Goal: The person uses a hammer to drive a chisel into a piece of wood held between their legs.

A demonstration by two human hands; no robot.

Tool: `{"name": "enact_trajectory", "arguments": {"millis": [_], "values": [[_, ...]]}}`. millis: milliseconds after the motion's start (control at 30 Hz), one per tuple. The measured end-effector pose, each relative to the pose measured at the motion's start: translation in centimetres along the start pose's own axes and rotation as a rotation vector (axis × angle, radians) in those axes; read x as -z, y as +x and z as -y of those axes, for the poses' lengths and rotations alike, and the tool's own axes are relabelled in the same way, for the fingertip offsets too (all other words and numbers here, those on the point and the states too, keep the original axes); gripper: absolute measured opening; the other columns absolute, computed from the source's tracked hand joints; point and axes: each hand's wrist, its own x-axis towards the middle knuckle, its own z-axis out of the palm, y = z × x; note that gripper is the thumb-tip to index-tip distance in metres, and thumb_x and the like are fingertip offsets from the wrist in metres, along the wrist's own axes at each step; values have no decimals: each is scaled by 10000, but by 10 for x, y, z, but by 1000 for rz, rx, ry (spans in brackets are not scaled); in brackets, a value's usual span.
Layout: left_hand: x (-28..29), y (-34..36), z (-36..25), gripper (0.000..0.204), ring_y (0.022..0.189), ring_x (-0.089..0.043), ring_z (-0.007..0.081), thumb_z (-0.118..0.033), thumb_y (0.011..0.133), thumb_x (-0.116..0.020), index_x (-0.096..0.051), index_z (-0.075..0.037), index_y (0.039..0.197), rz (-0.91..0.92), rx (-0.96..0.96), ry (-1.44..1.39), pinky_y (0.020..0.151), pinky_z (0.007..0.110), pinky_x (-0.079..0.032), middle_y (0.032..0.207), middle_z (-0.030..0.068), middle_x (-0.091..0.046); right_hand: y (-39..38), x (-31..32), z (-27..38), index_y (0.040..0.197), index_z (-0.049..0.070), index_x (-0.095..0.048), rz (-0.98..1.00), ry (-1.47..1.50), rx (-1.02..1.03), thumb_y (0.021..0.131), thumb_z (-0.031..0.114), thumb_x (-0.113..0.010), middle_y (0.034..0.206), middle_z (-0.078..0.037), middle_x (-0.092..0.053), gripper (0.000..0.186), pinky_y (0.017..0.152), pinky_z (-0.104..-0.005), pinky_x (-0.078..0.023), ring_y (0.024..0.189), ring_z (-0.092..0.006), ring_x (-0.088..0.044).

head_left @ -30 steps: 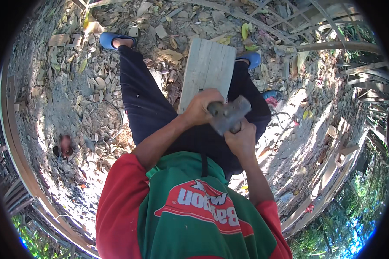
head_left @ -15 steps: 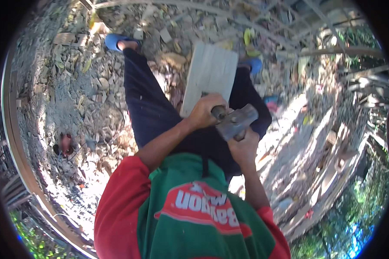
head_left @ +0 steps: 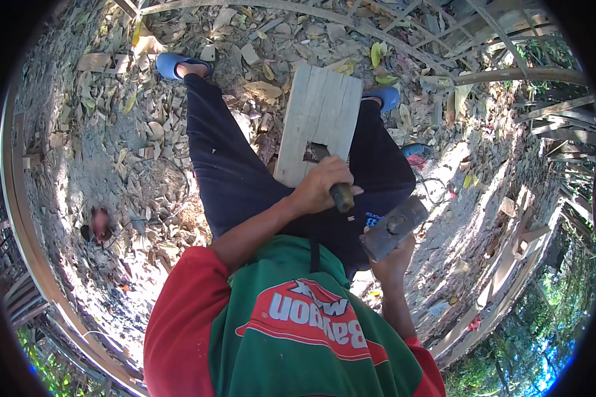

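Observation:
My left hand [head_left: 323,182] is closed round a chisel [head_left: 342,197]. The chisel slants, its blade in a squarish hole cut in a thick, pale wooden board [head_left: 321,109], and its handle end points back towards me. How deep the blade sits cannot be seen. My right hand [head_left: 393,259] grips a hammer with a heavy grey metal head [head_left: 395,229]. The hammer head is to the right of the chisel's handle end and apart from it. Its handle is mostly hidden under the head and my fingers. The board lies between my spread legs.
Dry leaves and wood chips [head_left: 159,129] cover the ground. My feet, in blue clogs [head_left: 177,66], are at either side of the board's far end. A reddish object [head_left: 100,225] lies at left. Bent poles [head_left: 298,12] cross the far side, and long timber [head_left: 30,231] runs along the left.
The hammer has swung away from the chisel's handle end, towards the lower right, with my right hand. My left hand has shifted slightly, and the chisel blade and the hole now show more.

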Motion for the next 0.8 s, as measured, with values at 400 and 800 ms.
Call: {"name": "enact_trajectory", "arguments": {"millis": [400,800], "values": [[11,9,12,294,739,-553,270,-174,783,-824,-554,-58,770,-54,62,-89,650,387,-440,731,67,-537,51,-22,26,841,15,-617,423,-785,-109,760,225,-760,713,-165,-677,266,636,-409,-539,689,-341,-680],[123,-38,-92,298,585,-512,212,-34,715,-857,-560,-54,724,-185,130,70,547,327,-403,671,72,-539,-33,-1,-65,947,0,-657,193,-260,-436,800,297,-743,765,-221,-686,342,640,-479,-521,729,-411,-677]]}}
